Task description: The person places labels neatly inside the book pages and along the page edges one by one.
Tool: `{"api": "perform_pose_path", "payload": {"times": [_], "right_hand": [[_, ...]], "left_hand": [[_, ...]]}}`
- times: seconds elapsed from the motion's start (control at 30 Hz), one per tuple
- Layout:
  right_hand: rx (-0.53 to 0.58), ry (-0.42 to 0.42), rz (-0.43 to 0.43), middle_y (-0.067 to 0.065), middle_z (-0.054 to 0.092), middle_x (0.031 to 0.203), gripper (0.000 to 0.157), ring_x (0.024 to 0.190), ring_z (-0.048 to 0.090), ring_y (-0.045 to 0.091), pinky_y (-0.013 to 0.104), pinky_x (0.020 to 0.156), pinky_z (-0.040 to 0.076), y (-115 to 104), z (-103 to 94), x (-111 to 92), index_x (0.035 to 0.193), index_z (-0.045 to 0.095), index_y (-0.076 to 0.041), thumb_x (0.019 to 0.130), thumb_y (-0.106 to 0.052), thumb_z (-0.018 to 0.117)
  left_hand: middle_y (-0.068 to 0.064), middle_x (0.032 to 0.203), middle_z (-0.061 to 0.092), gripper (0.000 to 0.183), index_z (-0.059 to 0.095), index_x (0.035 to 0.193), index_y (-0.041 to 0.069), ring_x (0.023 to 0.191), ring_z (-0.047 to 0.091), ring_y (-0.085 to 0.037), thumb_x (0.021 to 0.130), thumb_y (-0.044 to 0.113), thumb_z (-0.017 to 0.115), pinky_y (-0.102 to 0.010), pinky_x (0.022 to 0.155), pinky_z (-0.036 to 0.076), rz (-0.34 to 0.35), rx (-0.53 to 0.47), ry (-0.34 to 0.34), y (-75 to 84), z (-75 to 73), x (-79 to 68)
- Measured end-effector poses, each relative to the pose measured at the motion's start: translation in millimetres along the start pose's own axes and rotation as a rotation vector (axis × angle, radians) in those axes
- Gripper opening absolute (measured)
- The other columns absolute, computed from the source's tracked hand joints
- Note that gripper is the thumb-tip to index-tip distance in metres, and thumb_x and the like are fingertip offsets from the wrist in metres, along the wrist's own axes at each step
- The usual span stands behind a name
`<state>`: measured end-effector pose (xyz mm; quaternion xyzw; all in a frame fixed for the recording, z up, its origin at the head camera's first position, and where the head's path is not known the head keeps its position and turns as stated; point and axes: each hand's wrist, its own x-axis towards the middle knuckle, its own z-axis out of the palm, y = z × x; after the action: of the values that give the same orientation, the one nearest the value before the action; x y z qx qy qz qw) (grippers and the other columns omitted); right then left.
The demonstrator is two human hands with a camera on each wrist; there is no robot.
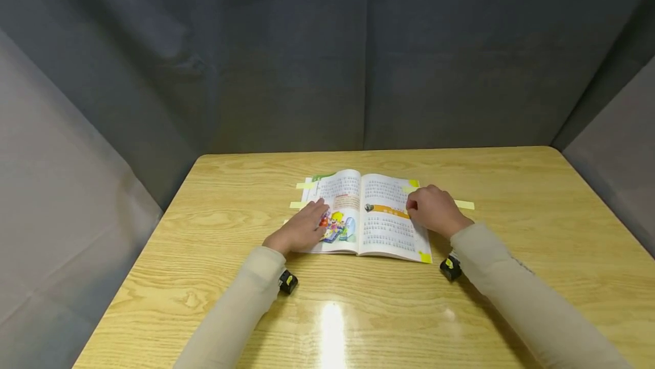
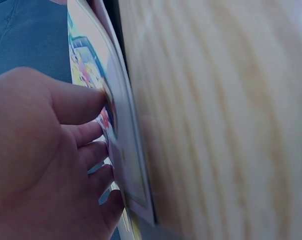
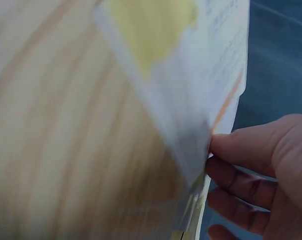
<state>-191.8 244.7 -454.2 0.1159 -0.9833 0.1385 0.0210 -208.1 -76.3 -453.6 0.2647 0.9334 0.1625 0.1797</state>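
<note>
An open book (image 1: 387,232) with printed text lies on the table, its spine toward the person. My left hand (image 1: 305,227) rests on the left page beside a colourful cartoon picture (image 1: 339,227), its fingers spread out straight. In the left wrist view the thumb (image 2: 83,102) touches that page near its edge. Over the outer edge of the right page, my right hand (image 1: 435,210) has its fingers curled. The right wrist view shows the thumb (image 3: 233,147) and forefinger (image 3: 223,170) pinching the page edge.
Pale yellow strips stick out at the book's left side (image 1: 305,186) and right side (image 1: 464,204). Yellow corners mark the right page. The wooden table (image 1: 204,278) reaches back to a dark grey curtain (image 1: 286,62). Each wrist wears a small black camera (image 1: 450,267).
</note>
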Motion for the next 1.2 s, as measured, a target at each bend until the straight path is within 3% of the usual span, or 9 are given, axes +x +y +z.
{"api": "perform_pose_path", "payload": {"times": [0.13, 0.4, 0.67, 0.9, 1.2], "right_hand": [[0.041, -0.027, 0.050, 0.002, 0.065, 0.071, 0.016, 0.063, 0.050, 0.017, 0.028, 0.057, 0.038, 0, -0.2, 0, 0.074, 0.069, -0.012, 0.088, -0.008, 0.064], [0.033, -0.067, 0.082, 0.004, 0.064, 0.074, 0.013, 0.062, 0.051, 0.016, 0.027, 0.057, 0.040, 4, -0.8, 2, 0.080, 0.067, -0.009, 0.091, -0.011, 0.061], [0.057, -0.163, 0.115, 0.007, 0.066, 0.082, 0.011, 0.068, 0.053, 0.019, 0.028, 0.060, 0.042, 5, -5.6, 8, 0.084, 0.068, -0.008, 0.091, -0.011, 0.059], [0.103, -0.178, 0.202, 0.009, 0.063, 0.084, 0.013, 0.072, 0.051, 0.021, 0.029, 0.062, 0.040, 13, -7.7, 14, 0.083, 0.068, -0.006, 0.090, -0.010, 0.058], [0.245, -0.204, 0.085, 0.006, 0.063, 0.081, 0.013, 0.067, 0.050, 0.016, 0.027, 0.061, 0.039, 31, -17.5, 9, 0.093, 0.068, -0.006, 0.094, -0.015, 0.059]], "left_hand": [[-0.011, 0.168, 0.013, 0.061, 0.024, 0.158, 0.006, 0.157, 0.012, -0.031, 0.103, 0.024, 0.044, -0.044, 0.129, 0.015, 0.001, 0.004, -0.002, 0.0, -0.4, -0.7], [-0.011, 0.169, 0.012, 0.061, 0.023, 0.158, 0.006, 0.157, 0.010, -0.031, 0.103, 0.024, 0.043, -0.044, 0.129, 0.013, 0.008, -0.008, -0.003, -0.5, -2.8, 0.4], [-0.005, 0.170, 0.009, 0.062, 0.021, 0.159, 0.011, 0.158, 0.007, -0.027, 0.103, 0.026, 0.044, -0.043, 0.130, 0.013, -0.025, -0.041, -0.056, -1.9, -5.1, 2.6], [-0.007, 0.169, 0.009, 0.063, 0.021, 0.159, 0.009, 0.158, 0.007, -0.028, 0.102, 0.025, 0.044, -0.044, 0.129, 0.013, -0.009, -0.065, -0.063, 1.9, -7.2, 6.3], [-0.008, 0.169, 0.008, 0.063, 0.020, 0.159, 0.009, 0.158, 0.007, -0.029, 0.102, 0.025, 0.042, -0.043, 0.130, 0.012, -0.009, -0.028, -0.044, 1.3, -7.5, 9.2]]}}
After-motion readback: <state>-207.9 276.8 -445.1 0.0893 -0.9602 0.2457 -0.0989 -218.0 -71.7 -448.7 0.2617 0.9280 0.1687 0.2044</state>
